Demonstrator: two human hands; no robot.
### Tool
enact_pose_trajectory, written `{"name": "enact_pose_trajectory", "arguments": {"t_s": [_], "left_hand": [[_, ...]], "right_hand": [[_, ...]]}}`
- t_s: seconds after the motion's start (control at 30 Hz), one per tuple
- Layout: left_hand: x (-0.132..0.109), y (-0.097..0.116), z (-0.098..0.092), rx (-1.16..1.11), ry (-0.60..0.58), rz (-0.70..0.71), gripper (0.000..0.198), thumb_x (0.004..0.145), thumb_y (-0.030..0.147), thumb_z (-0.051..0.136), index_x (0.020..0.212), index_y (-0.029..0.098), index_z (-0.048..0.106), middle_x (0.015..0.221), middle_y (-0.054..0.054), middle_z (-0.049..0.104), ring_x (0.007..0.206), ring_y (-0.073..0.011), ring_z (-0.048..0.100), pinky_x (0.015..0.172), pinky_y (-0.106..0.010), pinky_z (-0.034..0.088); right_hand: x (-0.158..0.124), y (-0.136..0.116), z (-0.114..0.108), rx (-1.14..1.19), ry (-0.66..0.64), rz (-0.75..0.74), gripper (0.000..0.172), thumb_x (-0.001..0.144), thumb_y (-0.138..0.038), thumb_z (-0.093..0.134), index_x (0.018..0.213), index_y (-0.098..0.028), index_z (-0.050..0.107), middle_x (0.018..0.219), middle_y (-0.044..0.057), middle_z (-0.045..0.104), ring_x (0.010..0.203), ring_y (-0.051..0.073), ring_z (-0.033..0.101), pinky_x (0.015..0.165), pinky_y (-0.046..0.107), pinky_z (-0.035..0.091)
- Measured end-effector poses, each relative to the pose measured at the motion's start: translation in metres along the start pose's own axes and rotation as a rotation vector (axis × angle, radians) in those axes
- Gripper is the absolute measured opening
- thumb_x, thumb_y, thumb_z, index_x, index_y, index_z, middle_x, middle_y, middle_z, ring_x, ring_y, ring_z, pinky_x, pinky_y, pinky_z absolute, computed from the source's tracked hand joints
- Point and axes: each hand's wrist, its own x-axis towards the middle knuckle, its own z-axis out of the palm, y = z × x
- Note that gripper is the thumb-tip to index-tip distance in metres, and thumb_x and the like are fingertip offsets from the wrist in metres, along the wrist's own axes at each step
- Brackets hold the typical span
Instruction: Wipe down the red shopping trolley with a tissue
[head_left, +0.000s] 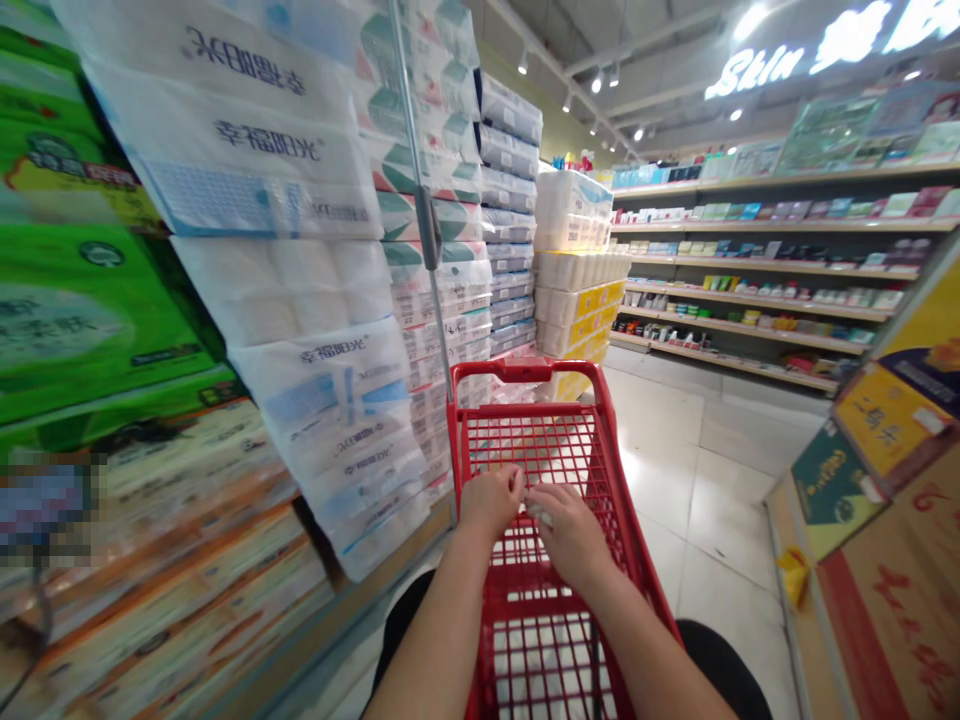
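Observation:
Both my hands are held close together over a red shopping cart [609,425] with a grid basket. My left hand [489,503] is closed, its thumb and fingers pinched together towards the right hand. Just beside it, my right hand [571,532] has its fingers curled inward, the fingertips nearly meeting those of the left. A small whitish bit shows under the right fingers, too small and blurred to name. Neither hand grips the cart's rim. Below them, the red grid of the basket shows between my forearms.
Tall stacks of wrapped toilet paper [300,290] and green tissue packs [97,310] line the left. A thin metal pole [412,120] stands by the cart. Cardboard boxes [900,580] flank the right; shelves of small products [765,225] stand beyond the tiled floor [720,470].

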Motion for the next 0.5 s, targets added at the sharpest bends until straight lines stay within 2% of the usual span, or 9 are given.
{"name": "enact_pose_trajectory", "arguments": {"t_s": [0.13, 0.17, 0.2, 0.33, 0.4, 0.5], "left_hand": [[0.0, 0.002, 0.0, -0.016, -0.002, 0.007, 0.035, 0.096, 0.04, 0.036, 0.108, 0.032, 0.068, 0.088, -0.003, 0.074, 0.081, -0.021, 0.068, 0.069, -0.029, 0.045], [0.001, 0.003, 0.0, -0.018, -0.007, 0.005, 0.035, 0.096, 0.04, 0.036, 0.108, 0.032, 0.068, 0.088, -0.003, 0.074, 0.081, -0.0207, 0.068, 0.069, -0.028, 0.045], [0.001, 0.004, 0.0, -0.018, -0.011, -0.001, 0.036, 0.096, 0.04, 0.036, 0.108, 0.032, 0.068, 0.087, -0.003, 0.074, 0.08, -0.0203, 0.068, 0.069, -0.028, 0.045], [0.002, 0.006, 0.002, -0.015, -0.02, -0.019, 0.035, 0.096, 0.041, 0.036, 0.106, 0.031, 0.069, 0.085, -0.003, 0.074, 0.078, -0.019, 0.068, 0.07, -0.028, 0.044], [0.003, 0.006, 0.003, -0.018, -0.016, -0.011, 0.035, 0.096, 0.041, 0.037, 0.107, 0.031, 0.068, 0.085, -0.003, 0.074, 0.079, -0.0189, 0.068, 0.07, -0.028, 0.044], [0.005, 0.006, 0.004, -0.017, -0.011, -0.002, 0.034, 0.096, 0.041, 0.036, 0.108, 0.033, 0.067, 0.086, -0.002, 0.074, 0.079, -0.0194, 0.068, 0.07, -0.028, 0.045]], "right_hand": [[0.002, 0.011, -0.001, -0.083, 0.254, 0.156, 0.039, 0.082, -0.006, 0.048, 0.113, -0.021, 0.066, 0.126, 0.01, 0.058, 0.117, 0.025, 0.05, 0.097, 0.043, 0.046], [0.003, 0.014, -0.001, -0.11, 0.284, 0.184, 0.038, 0.083, -0.007, 0.047, 0.113, -0.02, 0.066, 0.127, 0.011, 0.057, 0.118, 0.026, 0.049, 0.096, 0.044, 0.046], [0.002, 0.015, -0.001, -0.118, 0.269, 0.181, 0.039, 0.083, -0.006, 0.046, 0.112, -0.02, 0.066, 0.125, 0.011, 0.057, 0.117, 0.026, 0.049, 0.095, 0.043, 0.047], [0.001, 0.014, 0.0, -0.003, 0.025, 0.014, 0.049, 0.076, 0.003, 0.044, 0.109, -0.024, 0.067, 0.11, 0.005, 0.065, 0.106, 0.021, 0.055, 0.092, 0.036, 0.049], [0.001, 0.015, -0.001, 0.019, 0.055, 0.053, 0.049, 0.075, 0.002, 0.047, 0.113, -0.024, 0.065, 0.111, 0.005, 0.065, 0.106, 0.021, 0.055, 0.093, 0.037, 0.049], [0.003, 0.016, -0.003, -0.036, 0.203, 0.2, 0.044, 0.079, -0.004, 0.049, 0.117, -0.02, 0.062, 0.115, 0.009, 0.064, 0.108, 0.025, 0.054, 0.093, 0.042, 0.049]]}}
